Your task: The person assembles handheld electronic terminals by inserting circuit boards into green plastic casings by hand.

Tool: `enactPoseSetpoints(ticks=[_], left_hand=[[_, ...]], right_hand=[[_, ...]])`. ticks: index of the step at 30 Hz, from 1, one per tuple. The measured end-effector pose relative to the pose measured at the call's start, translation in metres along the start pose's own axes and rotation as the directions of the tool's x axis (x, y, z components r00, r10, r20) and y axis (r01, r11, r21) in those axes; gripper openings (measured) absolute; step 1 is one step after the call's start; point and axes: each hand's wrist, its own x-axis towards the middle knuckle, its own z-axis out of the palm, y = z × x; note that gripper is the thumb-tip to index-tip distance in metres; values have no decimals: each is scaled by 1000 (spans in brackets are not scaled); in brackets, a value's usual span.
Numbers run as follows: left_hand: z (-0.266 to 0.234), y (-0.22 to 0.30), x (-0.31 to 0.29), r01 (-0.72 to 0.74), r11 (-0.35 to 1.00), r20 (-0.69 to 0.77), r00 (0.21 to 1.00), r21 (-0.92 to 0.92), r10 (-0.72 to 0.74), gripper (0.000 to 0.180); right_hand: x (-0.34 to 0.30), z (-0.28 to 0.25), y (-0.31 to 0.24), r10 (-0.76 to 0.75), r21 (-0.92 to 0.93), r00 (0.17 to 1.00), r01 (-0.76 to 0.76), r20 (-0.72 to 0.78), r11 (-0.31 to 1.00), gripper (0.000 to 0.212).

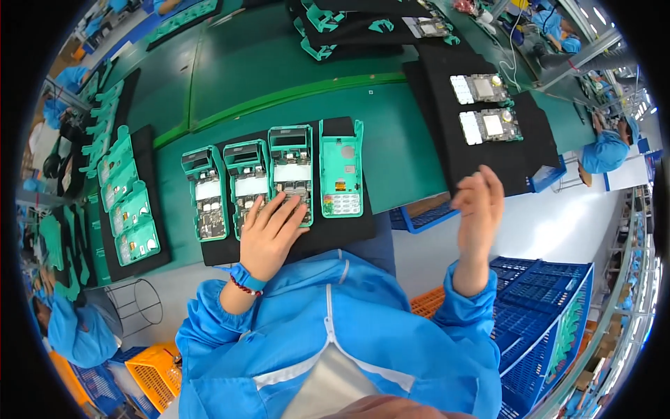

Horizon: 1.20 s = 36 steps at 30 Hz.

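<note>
While the left hand [270,230] lies over the lower ends of the second housing [249,185] and the third housing [292,171], its fingers are somewhat spread and bent; whether they grip either one, I cannot tell. That hand covers part of the boards inside. Both housings sit in a row on a black mat [328,241] at the near edge of the green workbench [398,167], flanked by a first housing [208,195] on the left and an open green shell [341,164] on the right. The right hand [480,195] is raised, fingers loosely curled and parted, with nothing visible in it. Just beyond it, two circuit boards [490,126] lie on a dark cloth [506,164]. Further left, green casings [125,192] line another mat [144,150]. Blue crates [534,286] stand at the lower right; a wire frame [136,304] and an orange crate [155,373] stand at the lower left, near a co-worker [78,332].
</note>
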Motion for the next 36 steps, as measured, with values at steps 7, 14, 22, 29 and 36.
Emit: enactPoseSetpoints(ticks=[7, 14, 22, 29, 36], left_hand=[[10, 6, 5, 54, 993, 28, 998, -106, -51, 40], [-17, 22, 3, 162, 902, -85, 973, -401, -212, 36], [-20, 41, 23, 318, 189, 241, 907, -929, -344, 83], [-12, 42, 15, 215, -247, 317, 793, -945, -521, 69], [-21, 23, 2, 382, -419, 517, 809, -824, -278, 56]], right_hand=[[104, -110, -6, 396, 292, 912, -410, 109, 864, 25], [105, -54, 8, 122, 68, 988, -116, -92, 991, 13], [-59, 90, 31, -113, -415, 849, 363, 516, 834, 29], [-84, 124, 2, -67, -232, 446, 582, 893, 779, 31], [-62, 129, -8, -253, -255, 724, 513, 642, 820, 48]])
